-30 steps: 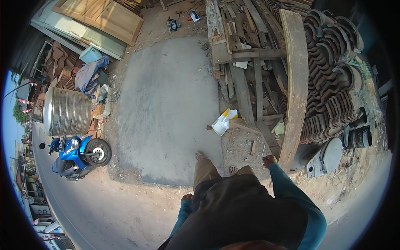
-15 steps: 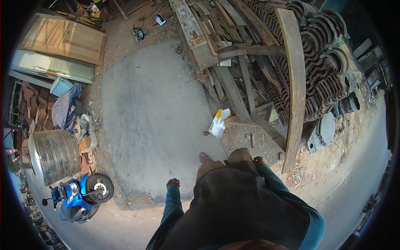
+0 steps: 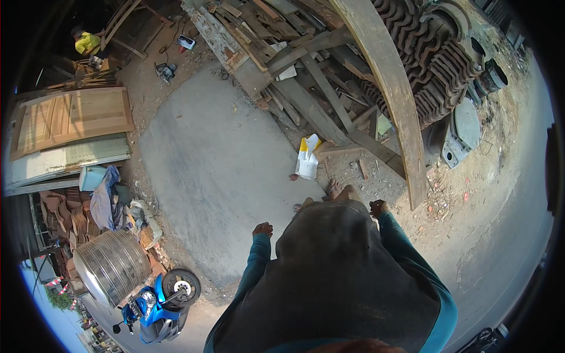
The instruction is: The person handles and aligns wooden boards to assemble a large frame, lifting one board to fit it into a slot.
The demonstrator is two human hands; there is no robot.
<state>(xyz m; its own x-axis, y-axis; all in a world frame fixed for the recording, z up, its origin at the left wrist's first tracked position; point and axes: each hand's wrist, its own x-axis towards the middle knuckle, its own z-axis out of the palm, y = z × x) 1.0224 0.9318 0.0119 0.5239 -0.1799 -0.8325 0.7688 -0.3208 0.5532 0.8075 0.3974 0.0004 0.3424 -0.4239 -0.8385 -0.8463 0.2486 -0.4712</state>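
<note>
My left hand [image 3: 263, 229] hangs over the grey concrete slab [image 3: 218, 159], its fingers loosely curled in. No object shows in it. On the other side of my body, my right hand [image 3: 378, 207] is also curled closed, and nothing sticks out of it. It is nearest to the lower end of a long curved-looking plank [image 3: 406, 106], with a gap between them. Both forearms are in teal sleeves. A white and yellow piece of packaging [image 3: 308, 159] lies ahead of my feet, at the slab's right edge. Neither hand touches anything I can see.
Old timber [image 3: 318, 117] is heaped ahead right, beside stacked roof tiles [image 3: 441, 82]. At left are a wooden door panel [image 3: 73, 115], a ribbed metal tank [image 3: 112, 265] and a blue motorbike [image 3: 159, 306]. A power tool [image 3: 165, 72] lies far ahead; a person in yellow [image 3: 87, 42] is beyond.
My view has turned and moved forward, so the timber and packaging sit closer to me. A person at the far left shows more. Both hands have swung slightly and remain curled.
</note>
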